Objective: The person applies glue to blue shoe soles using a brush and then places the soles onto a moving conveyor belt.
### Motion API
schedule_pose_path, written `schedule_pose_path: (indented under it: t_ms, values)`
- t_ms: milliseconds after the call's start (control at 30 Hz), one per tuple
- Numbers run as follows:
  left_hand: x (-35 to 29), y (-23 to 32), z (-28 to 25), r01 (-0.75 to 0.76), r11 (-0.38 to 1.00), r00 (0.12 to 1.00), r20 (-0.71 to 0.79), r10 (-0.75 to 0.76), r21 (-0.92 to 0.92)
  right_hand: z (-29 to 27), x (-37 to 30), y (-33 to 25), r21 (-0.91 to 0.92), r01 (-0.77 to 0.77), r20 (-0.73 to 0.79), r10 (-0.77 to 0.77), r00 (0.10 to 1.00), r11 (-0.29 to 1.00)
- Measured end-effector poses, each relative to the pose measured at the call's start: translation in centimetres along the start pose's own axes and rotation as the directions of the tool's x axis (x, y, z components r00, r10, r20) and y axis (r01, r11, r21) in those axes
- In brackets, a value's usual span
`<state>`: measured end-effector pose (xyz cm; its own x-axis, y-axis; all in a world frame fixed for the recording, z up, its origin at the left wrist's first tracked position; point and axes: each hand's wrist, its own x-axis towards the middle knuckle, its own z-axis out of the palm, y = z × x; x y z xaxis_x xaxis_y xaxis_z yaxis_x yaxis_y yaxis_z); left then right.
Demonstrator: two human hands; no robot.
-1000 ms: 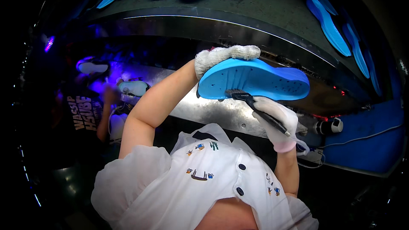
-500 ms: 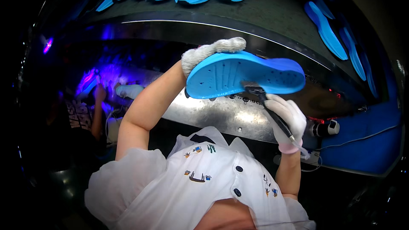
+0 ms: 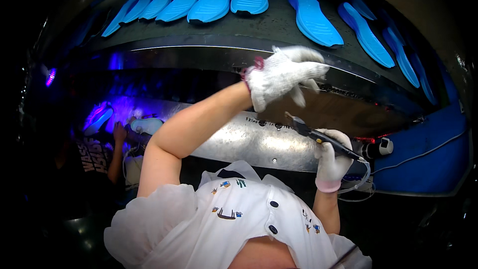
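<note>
My left hand (image 3: 286, 74), in a white knit glove, is over the near edge of the dark conveyor (image 3: 224, 32). Its fingers are spread, slightly blurred, and hold nothing. Just beyond it a blue shoe sole (image 3: 316, 17) lies on the conveyor. Lower and to the right, my right hand (image 3: 332, 162), also gloved in white, is wrapped round a black-handled brush (image 3: 326, 139). The bristles point up and left, and a clear tube runs from the handle's rear end.
Several more blue soles (image 3: 214, 0) lie along the conveyor. A metal ledge (image 3: 229, 137) runs in front of me. On the right are a black-and-white cylindrical device (image 3: 381, 147) and a blue panel (image 3: 423, 169) with a cable. At left, a person (image 3: 99, 154) works under violet light.
The blue sole has left my left hand and now lies on the conveyor. My left hand is empty and has opened. The brush has dropped slightly, away from the sole.
</note>
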<state>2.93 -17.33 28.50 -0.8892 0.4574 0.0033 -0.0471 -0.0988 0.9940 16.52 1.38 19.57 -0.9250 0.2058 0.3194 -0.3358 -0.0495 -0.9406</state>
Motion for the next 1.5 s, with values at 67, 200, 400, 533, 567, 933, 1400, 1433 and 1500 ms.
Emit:
schedule_pose_path:
  t_ms: [67,200,400,533,567,933,1400,1433,1500]
  values:
    - [2.3,0.4,-4.9,-0.319,0.615,0.893,0.012,0.449,0.721,-0.6,-0.3,0.7,0.113,-0.021,-0.027,0.024,0.999,0.993]
    - [3.8,0.3,-13.0,0.308,-0.1,0.828,-0.215,0.517,0.946,0.3,-0.4,1.3,0.172,-0.125,-0.11,0.146,0.983,0.977]
    - [3.2,-0.5,-13.1,0.156,0.13,0.787,-0.203,0.583,0.979,0.2,-0.5,2.4,0.137,-0.188,-0.183,0.211,0.96,0.973]
    - [-5.0,-2.2,-11.6,-0.177,0.491,0.637,-0.281,0.718,0.853,-0.9,0.3,3.4,0.124,-0.232,-0.279,0.258,0.925,0.965]
    - [-7.5,-2.9,-10.7,-0.347,0.824,0.671,-0.495,0.551,0.447,-1.5,0.6,4.0,0.161,-0.238,-0.311,0.278,0.909,0.958]
    - [-6.5,-6.8,-7.7,0.055,0.365,0.972,0.135,0.195,-0.929,-2.4,0.7,3.7,0.521,-0.242,-0.215,0.4,0.891,0.819]
    - [-7.8,-11.0,-2.3,-0.166,0.42,0.968,-0.066,0.243,-0.892,7.8,1.3,-3.9,-0.479,0.645,0.476,-0.441,0.761,0.595]
    - [-8.0,-11.0,-2.2,-0.171,0.434,0.967,-0.065,0.248,-0.885,6.9,0.2,-4.6,-0.531,0.561,0.528,-0.27,0.805,0.636]
    - [-7.9,-11.0,-1.2,-0.172,0.461,0.965,-0.055,0.256,-0.871,6.5,1.9,-4.0,-0.282,0.419,0.38,-0.3,0.875,0.863]
